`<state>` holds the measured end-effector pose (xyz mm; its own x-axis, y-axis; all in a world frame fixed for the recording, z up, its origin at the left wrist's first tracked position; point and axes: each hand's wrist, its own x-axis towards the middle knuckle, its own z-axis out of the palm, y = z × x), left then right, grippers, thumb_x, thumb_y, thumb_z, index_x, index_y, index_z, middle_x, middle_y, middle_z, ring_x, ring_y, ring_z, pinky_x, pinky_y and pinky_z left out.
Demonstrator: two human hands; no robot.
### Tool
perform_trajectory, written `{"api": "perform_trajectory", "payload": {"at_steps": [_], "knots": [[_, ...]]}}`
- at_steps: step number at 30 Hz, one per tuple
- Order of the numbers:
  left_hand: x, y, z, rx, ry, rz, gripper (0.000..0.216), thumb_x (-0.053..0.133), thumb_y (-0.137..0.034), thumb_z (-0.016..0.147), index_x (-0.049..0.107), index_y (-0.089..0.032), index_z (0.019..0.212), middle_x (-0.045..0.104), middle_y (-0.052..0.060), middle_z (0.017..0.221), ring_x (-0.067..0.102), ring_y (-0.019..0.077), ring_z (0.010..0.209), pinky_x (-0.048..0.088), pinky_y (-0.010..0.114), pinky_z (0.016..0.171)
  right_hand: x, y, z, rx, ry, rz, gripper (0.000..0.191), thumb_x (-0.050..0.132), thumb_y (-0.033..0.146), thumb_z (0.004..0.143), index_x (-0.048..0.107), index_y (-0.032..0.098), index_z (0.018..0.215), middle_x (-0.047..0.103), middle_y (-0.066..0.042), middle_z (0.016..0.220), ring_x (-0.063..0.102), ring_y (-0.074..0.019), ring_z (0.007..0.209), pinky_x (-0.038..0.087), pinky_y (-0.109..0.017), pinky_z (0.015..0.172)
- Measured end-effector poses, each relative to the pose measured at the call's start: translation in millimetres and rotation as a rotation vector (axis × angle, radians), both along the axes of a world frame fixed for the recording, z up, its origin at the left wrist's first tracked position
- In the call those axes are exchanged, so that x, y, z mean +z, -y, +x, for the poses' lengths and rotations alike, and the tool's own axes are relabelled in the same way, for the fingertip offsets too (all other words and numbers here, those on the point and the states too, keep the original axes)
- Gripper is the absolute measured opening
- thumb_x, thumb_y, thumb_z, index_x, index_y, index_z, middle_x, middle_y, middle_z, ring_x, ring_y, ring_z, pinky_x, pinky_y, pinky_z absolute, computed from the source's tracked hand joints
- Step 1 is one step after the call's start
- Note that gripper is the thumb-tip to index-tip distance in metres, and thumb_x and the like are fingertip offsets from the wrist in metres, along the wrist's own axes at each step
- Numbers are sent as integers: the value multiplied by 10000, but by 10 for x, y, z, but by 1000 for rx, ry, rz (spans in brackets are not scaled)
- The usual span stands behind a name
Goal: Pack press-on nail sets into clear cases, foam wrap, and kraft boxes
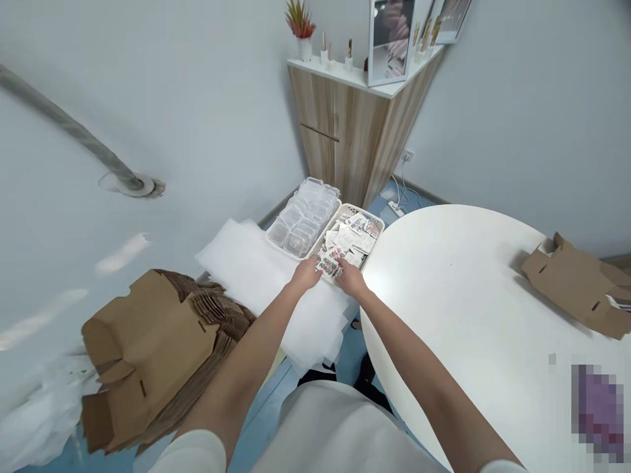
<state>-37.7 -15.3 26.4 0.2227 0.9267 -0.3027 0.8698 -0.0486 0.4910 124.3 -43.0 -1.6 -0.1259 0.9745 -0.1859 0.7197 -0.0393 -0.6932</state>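
Both arms reach forward to a white slotted basket (378,222) filled with several small printed packets. My left hand (305,272) and my right hand (349,276) meet at the basket's near end, fingers curled around one patterned packet (328,265) between them. The basket rests on a stack of white foam sheets (256,269), just left of the round white table (463,302).
Clear plastic boxes (303,218) lie beside the basket. A pile of flat cardboard boxes (158,348) is at lower left, another flattened carton (579,284) on the table's right. A wooden cabinet (345,131) stands in the corner with a plant and frames.
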Motion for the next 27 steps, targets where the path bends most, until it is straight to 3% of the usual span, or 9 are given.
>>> {"api": "perform_trajectory", "payload": {"at_steps": [6,9,14,19,25,27], "knots": [[-248,-371,89,-58,-88,-169,339,552,-239,719,483,-155,1040,613,92,969,559,214,927,409,275,745,-211,-297,-236,-53,83,-82,457,534,127,699,424,226,1132,550,-83,1074,516,-238,978,395,-349,769],[-312,-413,114,-86,-118,-193,281,574,-196,693,513,-151,964,613,107,941,558,233,928,412,280,725,-248,-334,-252,-92,113,-93,383,525,125,702,460,215,1069,538,-88,1052,518,-214,945,397,-317,745],[-360,-415,115,-79,-127,-171,333,557,-160,694,495,-140,1021,617,118,926,567,237,900,416,288,713,-249,-370,-253,-104,121,-110,227,531,128,674,526,182,895,553,-61,909,519,-172,791,389,-273,664],[-301,-380,56,-76,-95,-126,220,508,-168,735,567,-183,946,630,79,922,565,205,880,414,270,713,-183,-416,-236,-81,54,-97,97,470,137,716,560,171,697,564,-28,771,500,-143,732,370,-244,644],[-107,-290,-69,15,156,76,182,481,-206,749,619,-190,867,621,62,916,544,196,885,401,287,765,116,-416,-70,-210,-181,-30,145,456,234,739,593,186,734,593,-9,716,511,-129,657,383,-243,620],[-54,-247,-48,38,300,53,169,492,-232,739,632,-179,817,627,55,861,555,187,825,407,288,752,237,-345,44,-272,-272,-50,161,469,265,729,609,191,757,602,-3,706,513,-124,631,391,-246,611]]}}
